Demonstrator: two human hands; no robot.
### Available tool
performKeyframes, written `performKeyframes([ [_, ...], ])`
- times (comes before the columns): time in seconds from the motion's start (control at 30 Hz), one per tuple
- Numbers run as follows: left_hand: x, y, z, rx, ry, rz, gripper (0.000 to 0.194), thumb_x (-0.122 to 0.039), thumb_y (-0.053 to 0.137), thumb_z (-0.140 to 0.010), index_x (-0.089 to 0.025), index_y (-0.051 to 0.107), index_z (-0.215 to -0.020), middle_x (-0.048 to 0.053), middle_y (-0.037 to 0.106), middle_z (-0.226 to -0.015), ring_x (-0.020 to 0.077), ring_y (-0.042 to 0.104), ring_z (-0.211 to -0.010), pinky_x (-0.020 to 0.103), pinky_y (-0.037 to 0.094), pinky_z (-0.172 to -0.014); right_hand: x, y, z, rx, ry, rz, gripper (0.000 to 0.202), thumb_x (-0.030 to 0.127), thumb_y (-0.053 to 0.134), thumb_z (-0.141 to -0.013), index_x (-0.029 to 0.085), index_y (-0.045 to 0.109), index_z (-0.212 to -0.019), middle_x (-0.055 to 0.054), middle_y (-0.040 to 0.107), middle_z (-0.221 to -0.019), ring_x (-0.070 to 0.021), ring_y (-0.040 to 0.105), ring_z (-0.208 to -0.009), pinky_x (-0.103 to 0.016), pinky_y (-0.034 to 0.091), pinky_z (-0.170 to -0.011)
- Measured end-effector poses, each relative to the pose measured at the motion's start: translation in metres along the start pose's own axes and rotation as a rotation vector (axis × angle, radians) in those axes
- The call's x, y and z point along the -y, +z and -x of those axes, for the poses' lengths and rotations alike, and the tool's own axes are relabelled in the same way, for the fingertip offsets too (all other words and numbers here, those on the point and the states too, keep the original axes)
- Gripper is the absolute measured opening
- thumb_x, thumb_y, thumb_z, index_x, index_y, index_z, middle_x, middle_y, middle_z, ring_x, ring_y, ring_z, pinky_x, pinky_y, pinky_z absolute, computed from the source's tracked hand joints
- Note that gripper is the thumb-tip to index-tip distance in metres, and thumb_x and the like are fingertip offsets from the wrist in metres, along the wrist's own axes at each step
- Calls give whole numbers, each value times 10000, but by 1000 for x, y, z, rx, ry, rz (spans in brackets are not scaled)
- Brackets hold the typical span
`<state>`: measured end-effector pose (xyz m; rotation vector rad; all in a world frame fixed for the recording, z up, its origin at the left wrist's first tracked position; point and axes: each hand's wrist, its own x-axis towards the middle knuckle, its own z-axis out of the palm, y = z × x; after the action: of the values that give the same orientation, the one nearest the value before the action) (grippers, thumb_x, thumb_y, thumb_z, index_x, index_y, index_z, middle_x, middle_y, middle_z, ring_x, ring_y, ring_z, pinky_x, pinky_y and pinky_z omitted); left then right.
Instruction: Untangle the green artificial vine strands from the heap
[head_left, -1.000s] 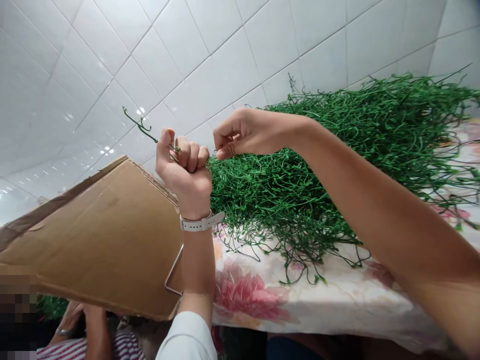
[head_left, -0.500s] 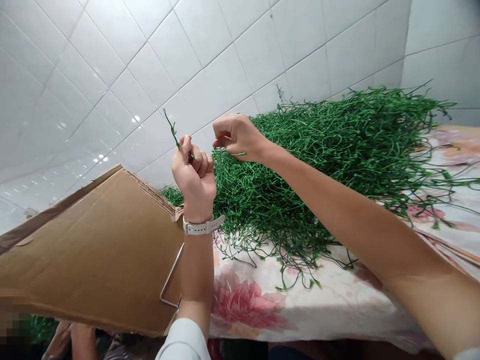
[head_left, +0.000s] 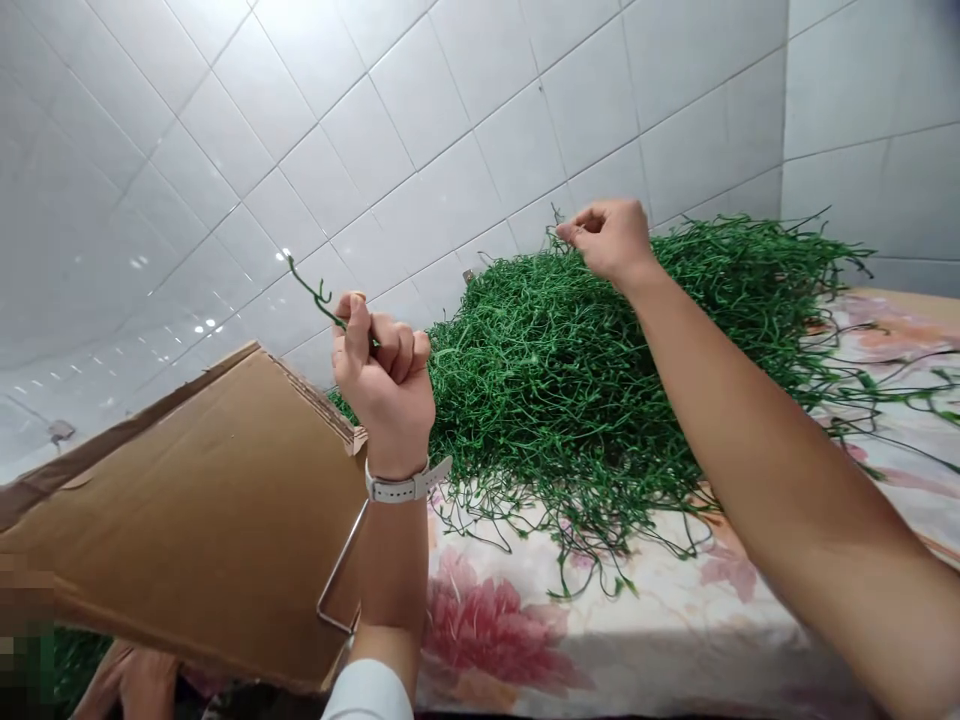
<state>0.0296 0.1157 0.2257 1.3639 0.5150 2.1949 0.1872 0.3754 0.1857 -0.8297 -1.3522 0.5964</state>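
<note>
My left hand, with a pale watch strap at its wrist, is closed on a thin green stem whose forked tip points up and left. Over the back edge of a large heap of green stems, my right hand has its thumb and forefinger pinched at a thin stem that rises there. The heap lies on a flowered tablecloth, with loose ends trailing over the cloth.
A brown cardboard sheet stands tilted at the left, by a bent metal wire. Below it, another person's hand shows near more green stems. A tiled wall rises behind the heap.
My right hand has moved right and slightly up, from beside my left hand to the heap's back edge. The stem in my left hand now leans further left.
</note>
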Motion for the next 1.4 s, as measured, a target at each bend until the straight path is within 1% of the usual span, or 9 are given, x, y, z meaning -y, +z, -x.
performKeyframes([
  [0.1, 6, -5, -6, 9, -68, 21, 319, -168, 516, -1035, -193, 551, -719, -92, 176, -508, 75, 120, -423, 240, 184, -456, 16, -8, 6, 149, -57, 39, 209, 224, 827, -701, 155, 746, -881, -25, 646, -728, -135, 525, -667, -349, 455, -724],
  [0.23, 6, -4, -6, 2, -86, 11, 339, -168, 505, -1039, -194, 526, -702, -92, 176, -501, 75, 119, -417, 250, 175, -456, 47, -3, 21, 406, -219, 110, 242, 421, 817, -759, 184, 785, -796, -32, 644, -707, -163, 568, -697, -344, 471, -708],
  [0.37, 2, -1, -5, -64, -22, -26, 336, -186, 457, -1069, -203, 516, -738, -95, 172, -495, 76, 124, -414, 251, 166, -463, 82, -5, 40, 663, -355, -36, 444, 603, 698, -862, 177, 760, -753, -16, 607, -654, -137, 565, -689, -301, 454, -680],
  [0.5, 0, -3, -10, -175, 64, -38, 282, -206, 459, -1078, -219, 486, -798, -103, 185, -504, 73, 136, -411, 253, 162, -464, 117, -11, 66, 826, -492, -149, 392, 541, 771, -824, 152, 742, -784, 2, 594, -650, -90, 486, -621, -268, 358, -580],
  [0.6, 2, -7, -13, -214, 118, -47, 283, -209, 465, -1078, -221, 438, -797, -105, 195, -520, 64, 155, -418, 253, 173, -467, 133, -7, 83, 927, -573, -139, 285, 435, 817, -797, 159, 755, -836, 10, 604, -670, -97, 510, -657, -265, 380, -598],
  [0.73, 5, -9, -12, -233, 159, -58, 310, -231, 499, -1064, -226, 397, -772, -104, 197, -532, 63, 177, -419, 276, 194, -479, 137, 12, 97, 972, -657, -35, 236, 354, 846, -772, 174, 768, -904, 7, 618, -753, -116, 542, -722, -288, 404, -639],
  [0.9, 3, -8, -11, -198, 192, -111, 325, -255, 554, -1043, -230, 401, -757, -99, 197, -547, 71, 179, -418, 301, 185, -490, 133, 31, 102, 968, -714, 6, 131, 225, 783, -814, 160, 689, -749, 15, 594, -731, -94, 470, -681, -289, 378, -659],
  [1.1, -6, -14, -17, -215, 193, -100, 307, -212, 468, -1074, -226, 417, -771, -101, 168, -533, 72, 134, -419, 292, 149, -482, 130, 22, 95, 938, -671, -65, 287, 346, 779, -847, 174, 603, -699, 41, 491, -638, -87, 414, -647, -276, 334, -602],
  [1.4, -6, -9, -17, -208, 71, -159, 283, -218, 447, -1084, -241, 437, -802, -105, 162, -500, 72, 114, -387, 290, 109, -456, 142, 7, 96, 1310, -600, -10, 374, 209, 706, -904, 176, 477, -610, 71, 326, -565, -50, 282, -541, -263, 259, -532],
])
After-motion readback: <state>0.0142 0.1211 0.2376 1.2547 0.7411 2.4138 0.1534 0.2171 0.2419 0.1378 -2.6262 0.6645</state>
